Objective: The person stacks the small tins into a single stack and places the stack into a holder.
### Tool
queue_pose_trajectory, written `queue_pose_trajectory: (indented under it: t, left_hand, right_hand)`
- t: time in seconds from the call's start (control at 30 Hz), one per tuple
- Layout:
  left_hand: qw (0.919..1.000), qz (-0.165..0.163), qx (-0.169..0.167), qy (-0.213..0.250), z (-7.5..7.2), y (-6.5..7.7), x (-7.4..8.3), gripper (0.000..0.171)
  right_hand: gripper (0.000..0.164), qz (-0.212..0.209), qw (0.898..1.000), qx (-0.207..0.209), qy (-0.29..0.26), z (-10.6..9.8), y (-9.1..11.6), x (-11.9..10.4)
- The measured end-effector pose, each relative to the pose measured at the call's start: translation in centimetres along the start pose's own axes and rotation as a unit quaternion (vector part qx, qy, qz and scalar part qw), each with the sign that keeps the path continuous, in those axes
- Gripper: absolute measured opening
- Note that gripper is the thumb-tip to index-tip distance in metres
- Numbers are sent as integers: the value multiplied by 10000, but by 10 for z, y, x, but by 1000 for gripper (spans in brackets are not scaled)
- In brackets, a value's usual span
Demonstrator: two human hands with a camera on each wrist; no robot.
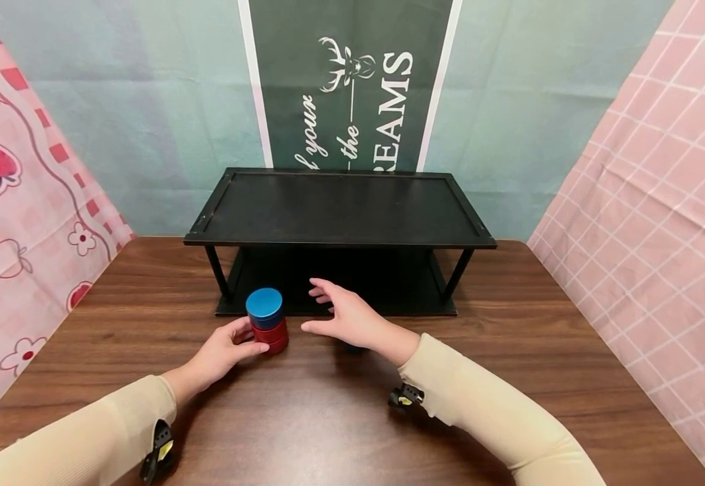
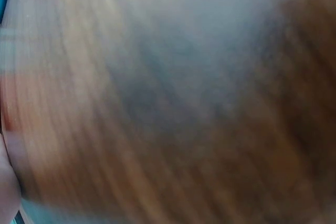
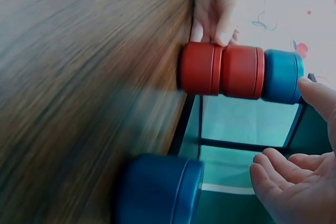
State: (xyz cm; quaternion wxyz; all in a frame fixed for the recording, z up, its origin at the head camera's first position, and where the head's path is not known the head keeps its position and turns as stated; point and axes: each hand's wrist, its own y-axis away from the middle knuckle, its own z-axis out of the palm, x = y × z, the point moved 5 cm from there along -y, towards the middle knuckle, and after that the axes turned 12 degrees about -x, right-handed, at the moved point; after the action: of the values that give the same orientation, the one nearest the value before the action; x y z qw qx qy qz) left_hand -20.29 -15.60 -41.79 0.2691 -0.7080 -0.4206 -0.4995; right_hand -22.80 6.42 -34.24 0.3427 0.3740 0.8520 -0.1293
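Three round metal tins stand in a stack on the table: a blue tin (image 1: 264, 304) on top of an upper red tin (image 3: 241, 72) and a lower red tin (image 3: 199, 68). From the left side, my left hand (image 1: 221, 352) grips the red part of the stack, thumb in front and fingers behind. My right hand (image 1: 352, 318) hovers to the right of the stack, fingers spread and holding nothing. Beneath it a second blue tin (image 3: 157, 190) stands on the table, mostly hidden by that hand in the head view. The left wrist view is mostly blurred wood.
A black two-level shelf (image 1: 340, 209) stands behind the tins, its lower board (image 1: 382, 290) close to the stack. The brown wooden table (image 1: 316, 418) spreads in front. Patterned pink cloths hang at both sides, and a green printed cloth (image 1: 352, 81) hangs at the back.
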Motion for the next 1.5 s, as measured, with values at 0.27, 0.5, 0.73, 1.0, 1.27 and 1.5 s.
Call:
queue_pose_trajectory:
  t: [0.27,0.5,0.73,1.0,1.27,1.5]
  left_hand:
    - [9999,1,-47,90,0,0,-1,56]
    - [9999,57,-43,100,0,0,-2,56]
    - [9998,85,-58,143,0,1,-2,56]
    - [9999,87,-27,125,-1,1,-3,57]
    - [9997,47,-103,207,-1,1,-4,59]
    - [9992,-13,-189,350,-2,2,-5,59]
  right_hand:
    - [72,-44,9999,156,-9,-9,16,14]
    - [73,91,9999,145,-16,-13,28,24]
    - [72,133,9998,144,19,-15,37,32]
    - [71,205,9995,233,-103,-14,52,46]
    - [69,298,9966,19,-774,-6,65,67]
    - [67,407,9911,-204,-1255,5,66,79]
